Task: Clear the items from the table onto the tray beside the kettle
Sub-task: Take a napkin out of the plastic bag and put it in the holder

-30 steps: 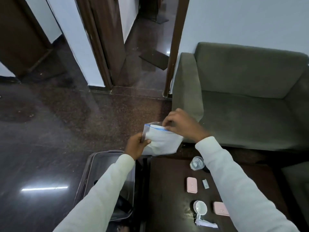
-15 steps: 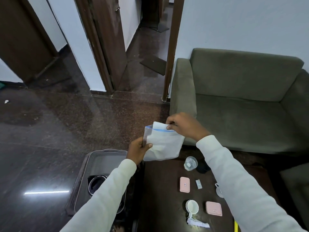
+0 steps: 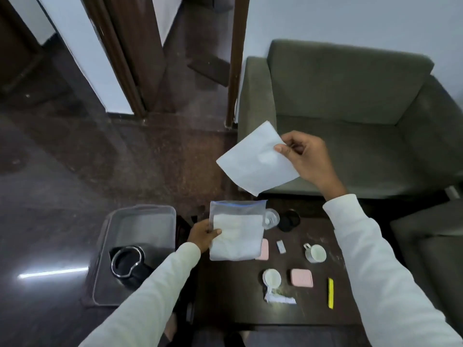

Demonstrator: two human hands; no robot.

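Dark table below; left hand grips bag, right hand pinches napkin.

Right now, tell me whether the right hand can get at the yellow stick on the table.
Probably not yet. The right hand is raised over the table, pinching a white paper sheet. Nothing lies over the yellow stick, but the hand must first free itself.

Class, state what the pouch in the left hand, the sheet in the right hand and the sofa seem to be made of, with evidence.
Pouch: probably clear, glossy plastic film; its white contents show through, blue strip along the top.
Sheet: likely matte white paper or tissue; thin, flat, sharp corners.
Sofa: apparently grey-green woven fabric; dull, no shine.
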